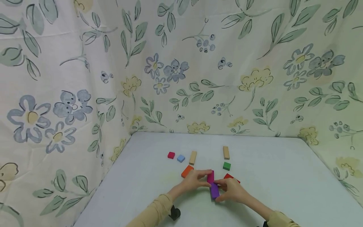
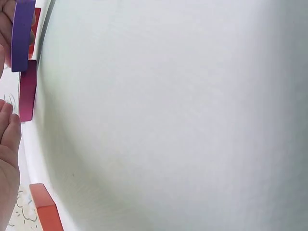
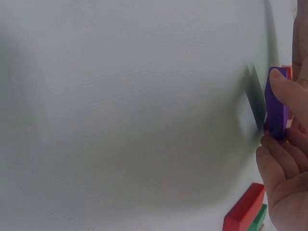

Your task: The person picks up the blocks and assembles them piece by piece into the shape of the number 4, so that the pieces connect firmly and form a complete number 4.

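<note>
In the head view, my right hand (image 1: 233, 190) holds a purple rectangular block (image 1: 214, 191) lengthwise, thumb at its near end and fingers at its far end. The right wrist view shows that thumb over the end of the purple block (image 3: 276, 103). A magenta block (image 1: 210, 176) lies end to end with the purple one, just beyond it. My left hand (image 1: 193, 180) spans the magenta block from the left, index fingertip at the far end and thumb near where the blocks meet. In the left wrist view, the purple block overlaps the end of the magenta block (image 2: 28, 94).
Left of the hands lie an orange block (image 1: 187, 171), a red cube (image 1: 171, 155), a blue cube (image 1: 181, 158) and a wooden block (image 1: 193, 157). To the right are another wooden block (image 1: 226, 152), a green block (image 1: 227, 165) and a red block (image 1: 232, 177), partly hidden by my right hand.
</note>
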`<move>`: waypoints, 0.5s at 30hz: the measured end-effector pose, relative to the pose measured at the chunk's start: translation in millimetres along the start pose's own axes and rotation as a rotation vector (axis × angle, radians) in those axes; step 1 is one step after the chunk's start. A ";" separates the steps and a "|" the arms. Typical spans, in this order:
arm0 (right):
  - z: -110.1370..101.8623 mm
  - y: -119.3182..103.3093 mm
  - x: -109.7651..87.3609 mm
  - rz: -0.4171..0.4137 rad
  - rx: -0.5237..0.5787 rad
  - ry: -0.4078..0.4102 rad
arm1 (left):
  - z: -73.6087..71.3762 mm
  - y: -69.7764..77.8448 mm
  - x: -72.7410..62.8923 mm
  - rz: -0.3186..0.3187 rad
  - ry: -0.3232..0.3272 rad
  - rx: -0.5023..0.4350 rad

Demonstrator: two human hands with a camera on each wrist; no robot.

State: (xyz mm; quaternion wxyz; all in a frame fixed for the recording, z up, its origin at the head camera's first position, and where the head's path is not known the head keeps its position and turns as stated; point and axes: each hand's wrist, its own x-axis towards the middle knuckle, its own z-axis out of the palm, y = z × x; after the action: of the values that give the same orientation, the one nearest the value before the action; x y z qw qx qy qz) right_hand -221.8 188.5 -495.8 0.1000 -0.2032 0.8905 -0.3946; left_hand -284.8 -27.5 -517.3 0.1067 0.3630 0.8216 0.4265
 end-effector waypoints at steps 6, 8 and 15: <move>2.6 0.2 1.0 0.000 -0.019 0.029 | 3.5 1.4 -0.9 -0.005 -0.001 0.004; 3.4 -0.6 0.9 0.005 -0.032 0.039 | 4.5 1.5 -1.1 -0.009 0.000 0.005; 8.0 -3.5 1.2 0.036 -0.098 0.062 | 6.9 4.2 -4.1 0.016 0.007 0.025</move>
State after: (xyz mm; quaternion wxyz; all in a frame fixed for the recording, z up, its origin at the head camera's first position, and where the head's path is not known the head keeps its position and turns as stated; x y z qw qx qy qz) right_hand -219.2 180.6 -498.5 0.0695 -0.1797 0.9149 -0.3547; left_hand -276.4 -24.4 -518.8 0.0960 0.3695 0.8242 0.4184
